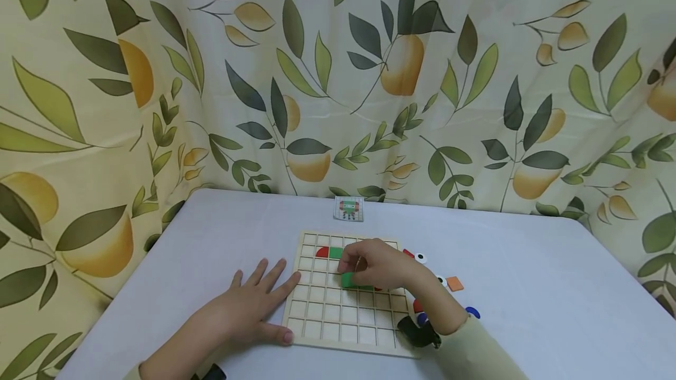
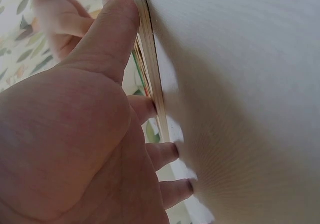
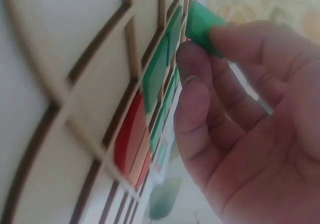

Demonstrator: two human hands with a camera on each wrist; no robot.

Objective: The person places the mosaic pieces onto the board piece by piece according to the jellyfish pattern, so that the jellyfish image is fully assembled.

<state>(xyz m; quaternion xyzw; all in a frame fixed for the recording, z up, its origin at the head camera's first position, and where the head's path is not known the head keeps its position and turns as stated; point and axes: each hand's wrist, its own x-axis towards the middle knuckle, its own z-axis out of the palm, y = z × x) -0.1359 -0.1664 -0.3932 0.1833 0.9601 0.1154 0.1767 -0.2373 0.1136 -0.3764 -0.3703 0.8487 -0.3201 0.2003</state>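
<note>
A wooden grid board [image 1: 348, 348] lies on the white table. My left hand [image 1: 259, 298] rests at its left side, fingers spread, with the thumb at the near left corner. In the left wrist view the thumb [image 2: 112, 32] lies along the board's edge. My right hand [image 1: 382, 264] is over the middle of the board, pinching a green square tile [image 3: 202, 24] between thumb and fingers. A red rounded tile [image 1: 323, 252] and a green tile [image 1: 335, 253] sit side by side in an upper row. The right wrist view shows more green tiles [image 3: 156, 74] and a red tile [image 3: 131, 134] in the cells.
A small picture card [image 1: 348, 209] lies behind the board. Loose pieces are scattered to the right, among them an orange one [image 1: 455, 284], a blue one [image 1: 472, 312] and a white ring-like one [image 1: 420, 258]. A patterned curtain [image 1: 338, 122] hangs behind the table.
</note>
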